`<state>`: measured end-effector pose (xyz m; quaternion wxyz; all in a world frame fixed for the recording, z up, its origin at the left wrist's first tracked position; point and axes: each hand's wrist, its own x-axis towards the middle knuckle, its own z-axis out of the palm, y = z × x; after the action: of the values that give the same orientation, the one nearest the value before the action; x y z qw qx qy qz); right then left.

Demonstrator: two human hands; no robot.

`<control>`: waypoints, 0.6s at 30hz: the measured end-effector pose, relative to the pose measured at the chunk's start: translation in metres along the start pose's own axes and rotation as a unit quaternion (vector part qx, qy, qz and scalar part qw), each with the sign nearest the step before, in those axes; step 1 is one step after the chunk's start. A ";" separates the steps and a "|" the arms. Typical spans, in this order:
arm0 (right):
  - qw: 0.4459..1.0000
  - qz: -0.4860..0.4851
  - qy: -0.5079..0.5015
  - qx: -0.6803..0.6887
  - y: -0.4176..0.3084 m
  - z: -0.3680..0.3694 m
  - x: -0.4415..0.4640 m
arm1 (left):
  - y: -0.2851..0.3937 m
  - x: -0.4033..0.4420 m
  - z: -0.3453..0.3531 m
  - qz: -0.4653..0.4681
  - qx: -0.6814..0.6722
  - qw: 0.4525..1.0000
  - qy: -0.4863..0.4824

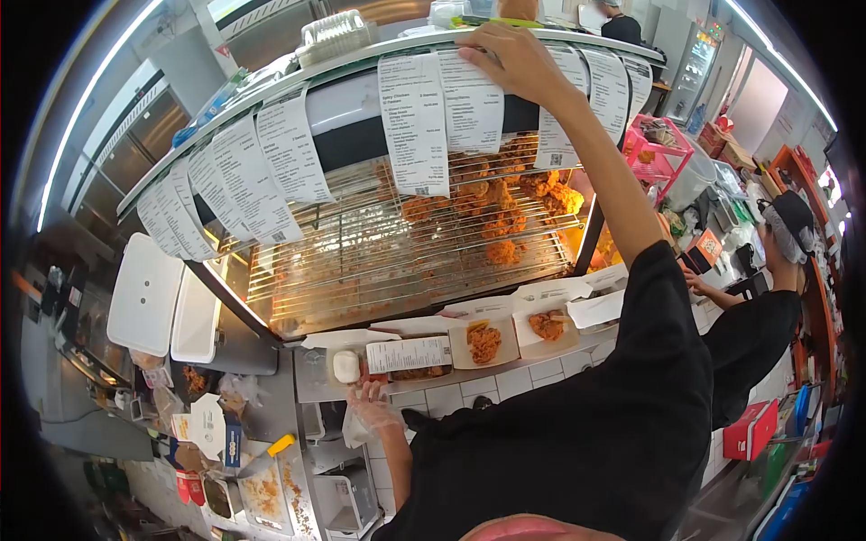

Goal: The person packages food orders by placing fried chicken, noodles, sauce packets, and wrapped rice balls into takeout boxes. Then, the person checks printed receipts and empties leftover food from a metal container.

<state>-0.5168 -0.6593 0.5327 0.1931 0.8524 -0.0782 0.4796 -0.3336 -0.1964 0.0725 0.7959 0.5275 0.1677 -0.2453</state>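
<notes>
Above the warming cabinet, my right hand (519, 63) reaches to the top ledge, its fingers spread over the upper edge of a hanging paper receipt (471, 104). Low at the counter, my left hand (374, 408) wears a clear plastic glove, with its fingers apart beside a box that has a printed receipt (408, 353) lying on it. A white lidded cup (345, 366) stands just left of that box. Open cartons with fried chicken (484, 343) line the shelf. More fried chicken (505, 221) lies on the wire rack inside the cabinet.
Several more receipts (293, 149) hang along the ledge. White plastic tubs (144, 293) stand at the left, above a counter with a yellow-handled tool (281, 444). A person in black with a hair net (785, 225) works at the right, near a pink basket (657, 149).
</notes>
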 end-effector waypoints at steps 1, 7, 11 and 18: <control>1.000 -0.007 -0.002 -0.029 0.004 0.004 -0.001 | 0.000 0.001 0.000 0.002 -0.006 1.000 0.000; 0.994 0.059 -0.049 -0.080 0.026 -0.021 -0.017 | 0.005 -0.003 -0.012 0.026 -0.030 0.999 0.010; 0.995 0.050 -0.055 -0.071 -0.004 -0.009 0.010 | 0.018 -0.003 -0.007 0.015 -0.048 0.998 0.046; 0.999 -0.011 -0.018 -0.039 -0.050 0.031 0.032 | 0.013 0.013 0.003 -0.043 -0.061 0.997 -0.002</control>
<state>-0.4593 -0.6243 0.5329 0.2298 0.8534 -0.0912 0.4590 -0.3153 -0.1972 0.0767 0.8160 0.4692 0.2031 -0.2698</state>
